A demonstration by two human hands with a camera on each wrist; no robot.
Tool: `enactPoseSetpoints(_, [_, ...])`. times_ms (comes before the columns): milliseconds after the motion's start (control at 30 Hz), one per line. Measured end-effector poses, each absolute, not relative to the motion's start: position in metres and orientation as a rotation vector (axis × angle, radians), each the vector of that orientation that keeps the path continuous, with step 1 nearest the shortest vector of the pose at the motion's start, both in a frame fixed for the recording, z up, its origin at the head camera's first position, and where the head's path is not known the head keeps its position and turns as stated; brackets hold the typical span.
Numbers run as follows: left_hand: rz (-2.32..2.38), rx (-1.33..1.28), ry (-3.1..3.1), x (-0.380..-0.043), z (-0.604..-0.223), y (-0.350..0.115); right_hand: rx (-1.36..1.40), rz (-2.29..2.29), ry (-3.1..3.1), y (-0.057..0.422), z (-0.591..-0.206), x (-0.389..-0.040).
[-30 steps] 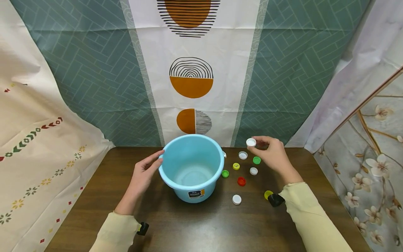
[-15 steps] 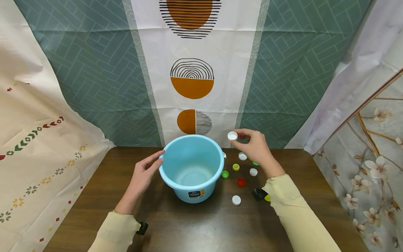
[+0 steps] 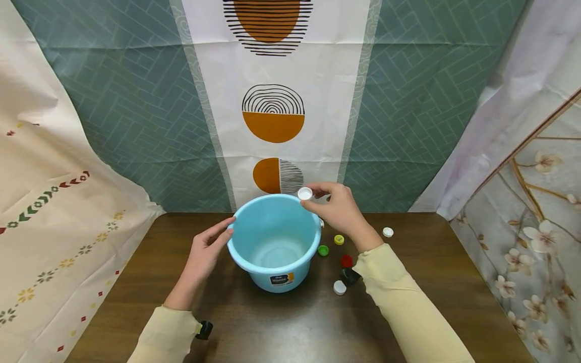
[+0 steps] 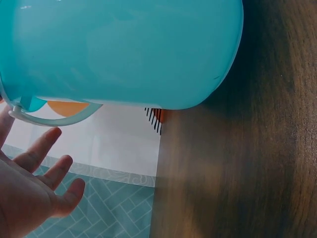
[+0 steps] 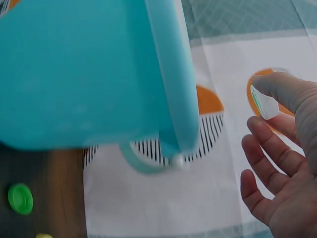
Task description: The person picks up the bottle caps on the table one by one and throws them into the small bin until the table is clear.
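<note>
A light blue plastic bucket [image 3: 278,264] stands on the table with its inside showing bare. My left hand [image 3: 206,254] holds its left rim between thumb and index finger; in the left wrist view the other fingers of this hand [image 4: 37,193] spread away from the bucket wall [image 4: 133,54]. Above the bucket's back right rim, my right hand [image 3: 333,206] pinches a white bottle cap [image 3: 305,193], hollow side showing. The right wrist view has the same cap [image 5: 265,104] between thumb and index finger, apart from the rim [image 5: 173,74].
Right of the bucket lie a green cap [image 3: 323,250], a yellow cap [image 3: 339,240], a red cap [image 3: 347,260] and a white cap [image 3: 339,288]. Another white cap [image 3: 388,232] lies farther right on the wooden table [image 3: 290,333]. A patterned curtain [image 3: 399,101] hangs behind.
My right hand has moved left with the white cap, from above the loose caps to the bucket's rim. A white cap at the right has come into sight. My left hand stays put.
</note>
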State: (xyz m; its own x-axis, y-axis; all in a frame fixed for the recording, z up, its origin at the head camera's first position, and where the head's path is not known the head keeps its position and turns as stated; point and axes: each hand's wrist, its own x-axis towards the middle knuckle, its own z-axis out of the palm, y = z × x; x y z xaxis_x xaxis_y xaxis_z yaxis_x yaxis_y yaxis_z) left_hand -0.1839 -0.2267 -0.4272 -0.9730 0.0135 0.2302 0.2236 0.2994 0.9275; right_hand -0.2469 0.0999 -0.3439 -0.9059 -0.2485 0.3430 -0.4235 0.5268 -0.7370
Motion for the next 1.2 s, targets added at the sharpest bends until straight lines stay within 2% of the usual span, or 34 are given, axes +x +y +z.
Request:
enactPoseSetpoints(467, [-1.774, -0.177, -2.388, -0.182, -0.427, -0.233, 0.762, 1.329, -2.590, 0.048, -0.347, -0.242])
enactPoseSetpoints(1200, [-1.740, -0.184, -2.396, -0.182, -0.426, -0.227, 0.810, 1.257, -2.674, 0.028, -0.360, -0.236])
